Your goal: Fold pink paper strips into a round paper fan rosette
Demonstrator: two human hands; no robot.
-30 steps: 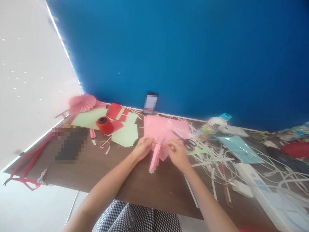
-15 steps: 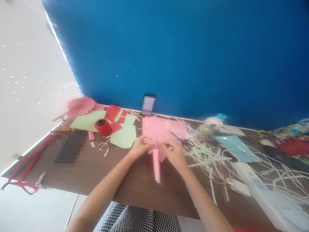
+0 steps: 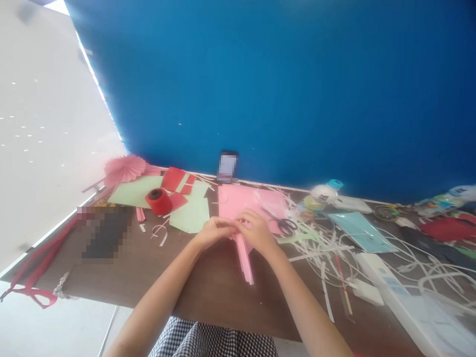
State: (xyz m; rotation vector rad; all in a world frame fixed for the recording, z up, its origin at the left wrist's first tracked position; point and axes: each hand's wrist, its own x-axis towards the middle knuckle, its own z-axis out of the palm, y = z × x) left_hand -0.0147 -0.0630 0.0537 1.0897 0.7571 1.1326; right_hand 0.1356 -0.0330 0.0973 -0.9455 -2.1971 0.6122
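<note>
A narrow pink pleated paper (image 3: 244,260) stretches toward me from between my hands, its layers stacked close together. My left hand (image 3: 215,231) is closed at its far end, fingertips pressed together. Against it, my right hand (image 3: 256,232) is closed on the same end, thumb and fingers meeting the left fingertips. The pinched end is covered by my fingers. Beneath and beyond the hands lies a flat pink paper sheet (image 3: 234,198). Dark-handled scissors (image 3: 285,226) rest on its right side, apart from my right hand.
Left of the hands are a red thread spool (image 3: 158,201), pale green paper (image 3: 193,213) and a pink paper fan (image 3: 124,169). A phone (image 3: 227,167) leans on the blue wall. On the right lie white paper strips (image 3: 316,243), a glue bottle (image 3: 323,193) and a power strip (image 3: 386,282).
My hands have come together at the far end of the pleated paper; a gap stood between them before. The paper's near end has swung slightly right.
</note>
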